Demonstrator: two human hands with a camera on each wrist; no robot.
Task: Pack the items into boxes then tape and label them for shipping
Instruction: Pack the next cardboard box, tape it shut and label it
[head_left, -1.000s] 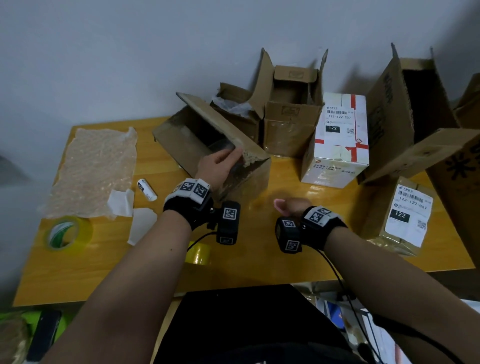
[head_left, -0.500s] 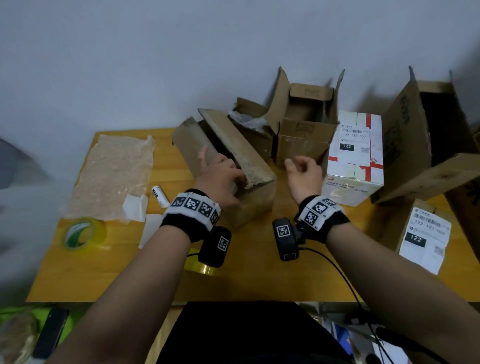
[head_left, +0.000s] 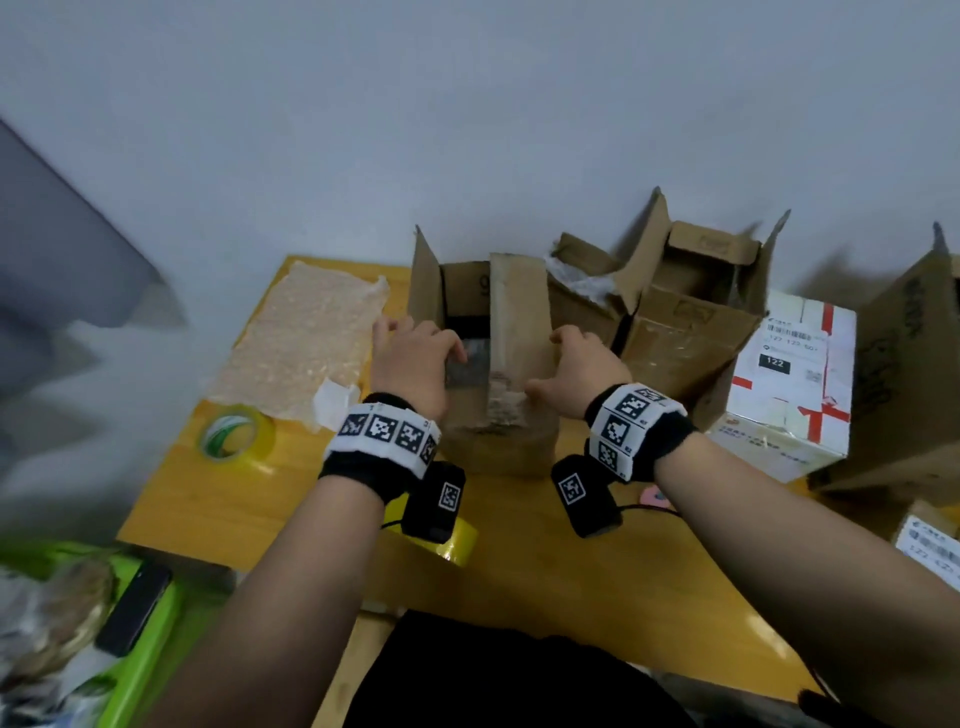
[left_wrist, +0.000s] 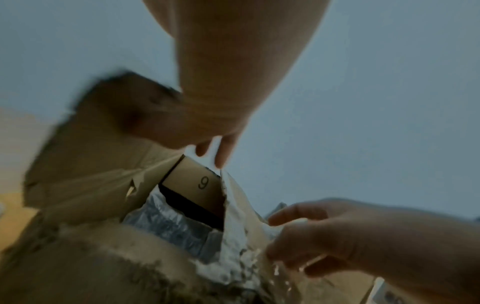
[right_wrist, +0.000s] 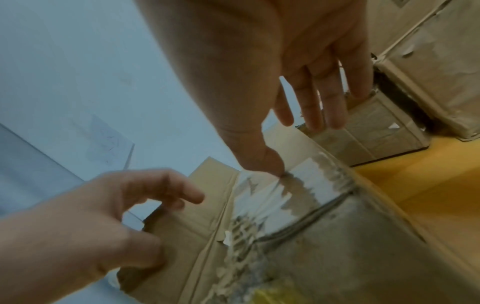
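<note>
Packing and shipping station, small, set against a plain pale wall (head_left: 467, 104). One yellow-brown wooden table (head_left: 545, 561) as work surface. On it: several used brown cardboard boxes with flaps open (head_left: 691, 312), worn and bearing old tape residue; one white carton (head_left: 789, 395) sealed with red tape and carrying a printed barcode label marked 122; a second labelled parcel (head_left: 930, 545) at the right edge; a sheet of bubble wrap (head_left: 301, 343); a roll of clear tape with green core (head_left: 236, 434); a yellow tape roll (head_left: 457, 545) near the front edge. Looks improvised rather than industrial.
</note>
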